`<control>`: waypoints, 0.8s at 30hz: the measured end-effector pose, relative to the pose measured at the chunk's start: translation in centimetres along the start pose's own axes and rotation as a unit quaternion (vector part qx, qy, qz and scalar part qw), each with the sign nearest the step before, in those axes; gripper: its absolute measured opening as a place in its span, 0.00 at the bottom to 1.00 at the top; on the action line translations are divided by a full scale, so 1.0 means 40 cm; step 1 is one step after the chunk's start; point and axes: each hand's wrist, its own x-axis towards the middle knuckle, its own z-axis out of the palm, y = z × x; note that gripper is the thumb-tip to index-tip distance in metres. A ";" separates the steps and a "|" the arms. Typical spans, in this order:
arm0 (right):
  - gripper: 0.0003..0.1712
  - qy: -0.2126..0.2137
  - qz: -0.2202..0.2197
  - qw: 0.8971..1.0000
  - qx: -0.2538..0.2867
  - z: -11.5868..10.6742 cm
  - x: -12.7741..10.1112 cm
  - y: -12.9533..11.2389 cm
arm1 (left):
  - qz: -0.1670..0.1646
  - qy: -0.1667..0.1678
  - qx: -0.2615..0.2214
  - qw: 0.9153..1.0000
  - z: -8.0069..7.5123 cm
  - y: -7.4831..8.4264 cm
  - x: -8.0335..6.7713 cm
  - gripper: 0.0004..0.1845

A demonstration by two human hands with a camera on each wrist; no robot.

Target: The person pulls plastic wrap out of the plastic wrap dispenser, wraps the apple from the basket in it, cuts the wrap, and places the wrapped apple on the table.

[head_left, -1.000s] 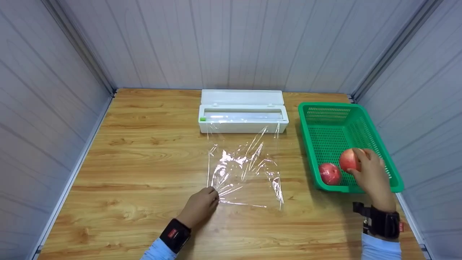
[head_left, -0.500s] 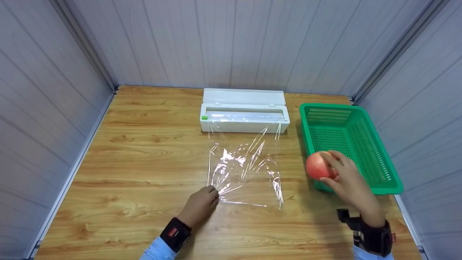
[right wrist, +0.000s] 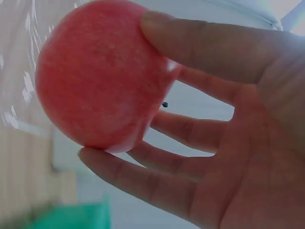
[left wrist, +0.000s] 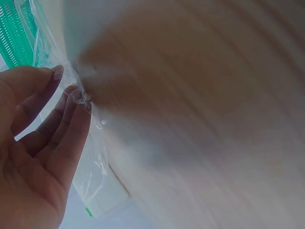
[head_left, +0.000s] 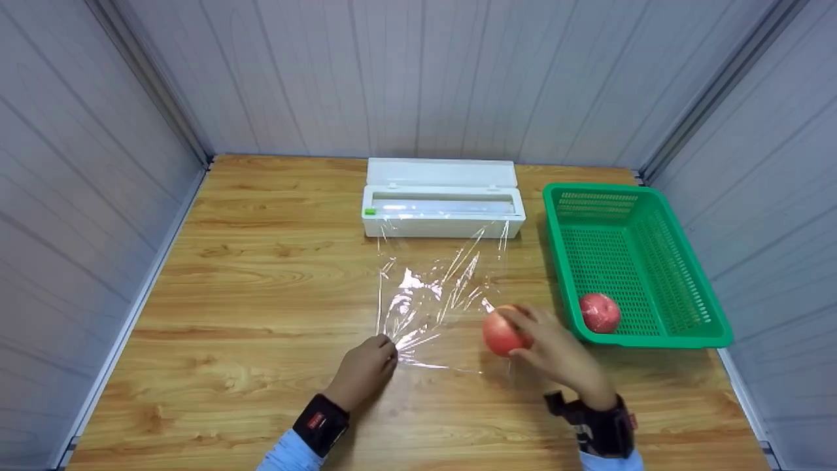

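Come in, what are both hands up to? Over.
Left hand holds clear film by its near-left corner. Right hand holds red fruit at film's right edge. Nothing visibly in the way.

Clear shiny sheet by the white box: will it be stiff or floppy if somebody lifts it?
The clear sheet will probably be floppy, since wrinkles run across it. It's likely light and thin, because the table shows through. It may tug at the white box, since its far end reaches it.
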 end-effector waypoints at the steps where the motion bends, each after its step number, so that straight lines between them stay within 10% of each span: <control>1: 0.38 -0.009 -0.009 1.000 0.003 0.017 0.007 -0.005 | 0.000 -0.001 0.000 1.000 0.000 0.000 0.000 0.03; 13: 0.37 -0.086 -0.056 0.994 0.025 0.154 0.078 -0.059 | -0.012 -0.003 -0.017 1.000 -0.004 0.004 0.001 0.03; 24: 0.36 -0.054 -0.075 0.995 -0.031 0.196 0.103 -0.081 | -0.019 -0.006 -0.023 1.000 -0.006 0.004 0.006 0.03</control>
